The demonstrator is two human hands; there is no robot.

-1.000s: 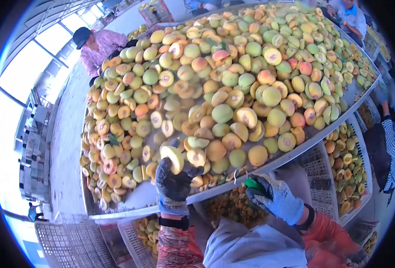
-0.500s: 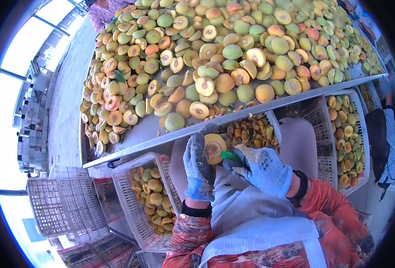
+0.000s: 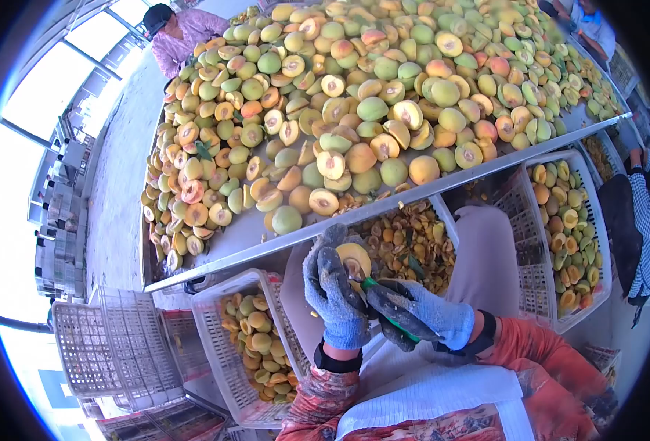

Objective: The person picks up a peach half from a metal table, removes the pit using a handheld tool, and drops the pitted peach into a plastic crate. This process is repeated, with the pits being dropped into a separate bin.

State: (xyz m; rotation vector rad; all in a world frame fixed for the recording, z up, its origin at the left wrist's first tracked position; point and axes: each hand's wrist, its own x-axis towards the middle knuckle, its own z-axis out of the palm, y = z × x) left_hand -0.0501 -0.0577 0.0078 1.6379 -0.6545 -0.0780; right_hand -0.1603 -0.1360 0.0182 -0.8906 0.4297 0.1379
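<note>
My left hand (image 3: 337,298), in a blue glove with a dark palm, is closed around a peach half (image 3: 355,259), its yellow cut face turned up. My right hand (image 3: 429,312), gloved the same way, grips a green-handled pitting tool (image 3: 401,330). The tool's front end meets the lower edge of the peach half; its tip is hidden in the fruit or behind fingers. Below both hands is my white apron (image 3: 413,397). Just beyond them, a crate of pits and scraps (image 3: 453,234) sits between my knees under the table edge.
A metal-edged table (image 3: 229,264) bears a large heap of halved peaches (image 3: 384,110). Crates of peach halves stand at left (image 3: 215,334) and right (image 3: 597,253). Stacked crates (image 3: 112,338) are further left. One person (image 3: 185,33) is at the far left, another (image 3: 593,29) at the far right.
The green tool has come down against the peach half, and my right hand has turned, showing more of the handle. My left hand has tilted the peach half. The view has shifted slightly.
</note>
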